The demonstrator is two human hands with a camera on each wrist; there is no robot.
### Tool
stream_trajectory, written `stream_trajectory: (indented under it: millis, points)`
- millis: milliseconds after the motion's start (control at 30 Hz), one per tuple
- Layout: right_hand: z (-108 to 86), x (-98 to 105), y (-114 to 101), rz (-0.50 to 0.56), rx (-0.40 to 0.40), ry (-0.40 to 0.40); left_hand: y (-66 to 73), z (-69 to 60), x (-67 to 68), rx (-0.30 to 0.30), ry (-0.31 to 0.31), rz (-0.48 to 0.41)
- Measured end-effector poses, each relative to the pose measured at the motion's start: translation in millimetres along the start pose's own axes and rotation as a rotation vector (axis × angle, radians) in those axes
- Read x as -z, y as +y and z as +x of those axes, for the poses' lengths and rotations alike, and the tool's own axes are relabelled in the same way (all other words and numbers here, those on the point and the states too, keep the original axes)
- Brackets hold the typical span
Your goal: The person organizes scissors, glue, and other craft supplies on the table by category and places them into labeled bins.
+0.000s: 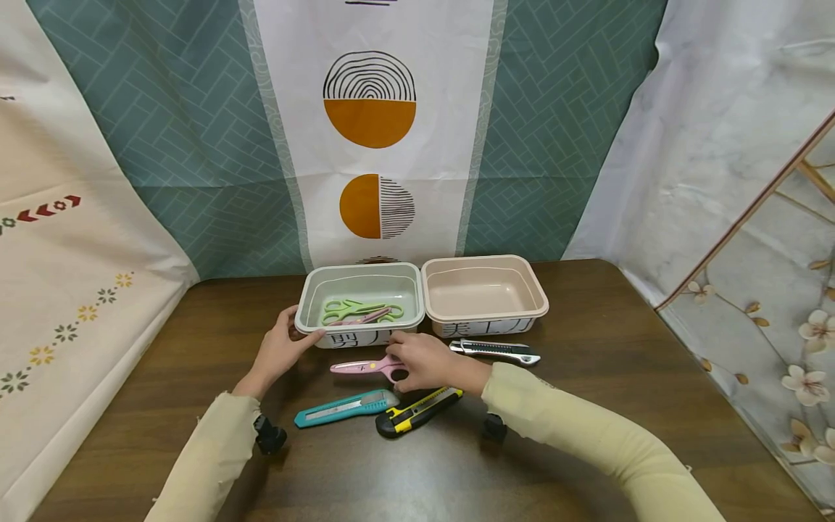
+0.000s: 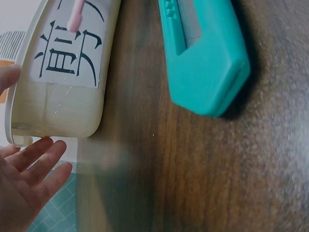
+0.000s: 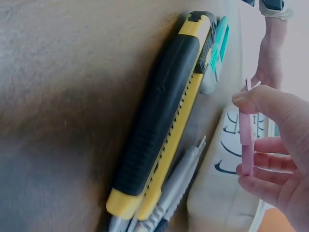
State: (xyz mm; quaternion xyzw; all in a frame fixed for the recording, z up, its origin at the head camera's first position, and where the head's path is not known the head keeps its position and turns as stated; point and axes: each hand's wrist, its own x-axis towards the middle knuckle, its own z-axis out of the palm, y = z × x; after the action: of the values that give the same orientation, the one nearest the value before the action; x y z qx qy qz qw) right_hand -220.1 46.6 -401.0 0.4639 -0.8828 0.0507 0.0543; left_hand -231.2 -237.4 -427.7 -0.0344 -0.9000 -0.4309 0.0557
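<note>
Pink scissors (image 1: 365,367) are pinched by the handles between the thumb and fingers of my right hand (image 1: 422,360), in front of the pale green bin (image 1: 365,271). In the right wrist view the scissors (image 3: 246,130) are seen edge-on. My left hand (image 1: 279,353) holds the bin's front left corner, its thumb at the front rim and its fingers along the end wall. Inside that bin lie green scissors (image 1: 349,309) and another pink pair (image 1: 375,316). Nearer me are a teal utility knife (image 1: 346,408) and a yellow and black utility knife (image 1: 419,412).
A beige bin (image 1: 483,317) with nothing in it stands against the green bin's right side. A silver utility knife (image 1: 496,351) lies just in front of it. Both bins carry labels on their fronts. Behind the brown table (image 1: 587,406) hangs a patterned curtain (image 1: 196,145).
</note>
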Motion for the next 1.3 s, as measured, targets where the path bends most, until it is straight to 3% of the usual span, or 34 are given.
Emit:
stream_trajectory:
  millis: [467,933,1300]
  points:
    - [-8.7,22,9,0.022,0.060,0.046,-0.5,-0.3,0.4,-0.001,-0.006,0.000]
    - [-3.6,29,14,0.039,0.083,0.098,0.0,-0.1,-0.2,-0.009,0.003,0.003]
    - [0.6,39,17,0.081,0.130,0.198,0.3,-1.5,-0.1,-0.007,0.000,0.005]
